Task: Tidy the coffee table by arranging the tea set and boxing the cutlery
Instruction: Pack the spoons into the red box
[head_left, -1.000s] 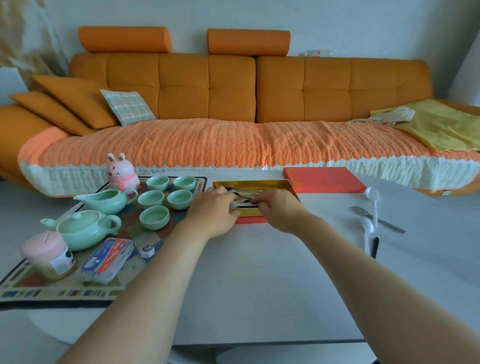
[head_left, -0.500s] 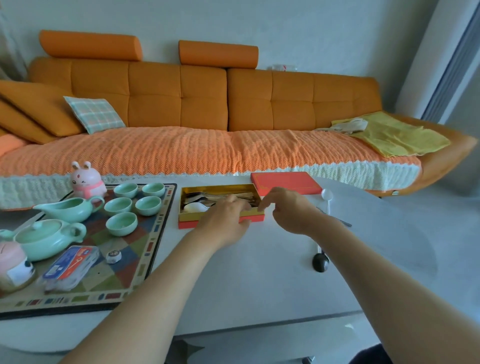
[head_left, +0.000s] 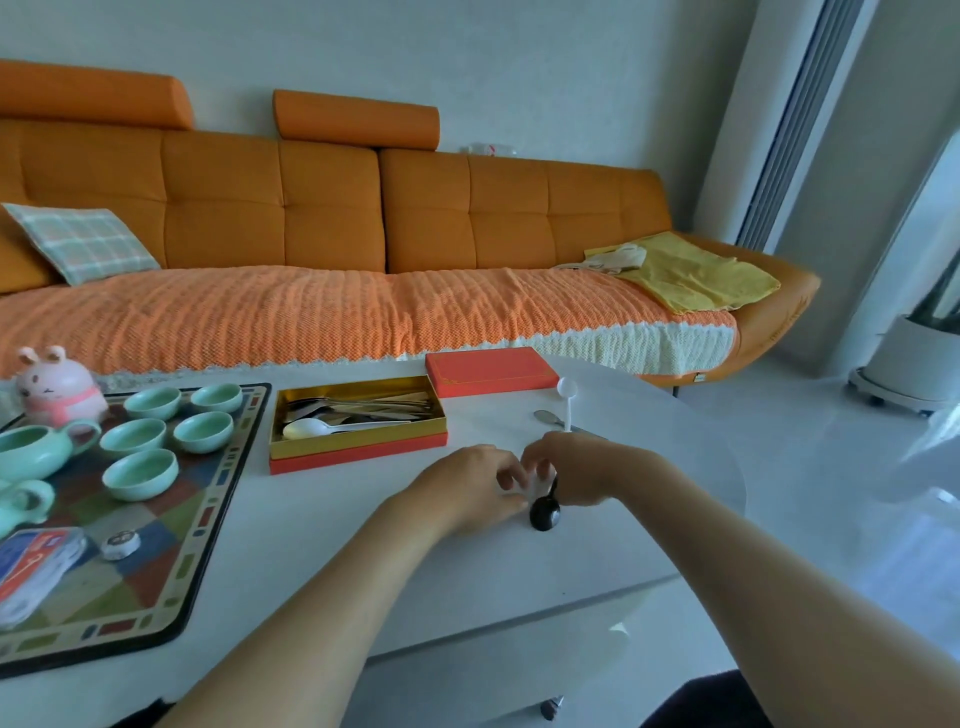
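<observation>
Head view puts your two hands together on the white table (head_left: 363, 545), fingertips nearly meeting. Your left hand (head_left: 467, 488) has its fingers curled, thumb and fingertips pinching one white utensil (head_left: 535, 487) that is mostly hidden between the hands. Your right hand (head_left: 587, 470) is curled too, its fingers closed over the handle of one black spoon (head_left: 544, 513), whose bowl lies on the table just under that hand, on the side nearer you.

Just beyond the right hand lie two loose pieces: one metal spoon (head_left: 544, 417), its handle hidden behind your hand, and one loose white spoon (head_left: 567, 395), bowl pointing away from you.

To the left and farther from you, apart from both hands, sits one open cutlery box (head_left: 358, 456). It is gold inside and holds one boxed white spoon (head_left: 311, 428) and metal pieces too overlapped to count. One red lid (head_left: 491, 370) lies just beside its far right corner.

Left of the box, one patterned mat (head_left: 208, 519) carries five green cups (head_left: 140, 473), one green pitcher (head_left: 31, 449) and one teapot (head_left: 21, 501) cut by the frame edge. One pink rabbit figure (head_left: 54, 387) stands at the mat's far edge.
</observation>
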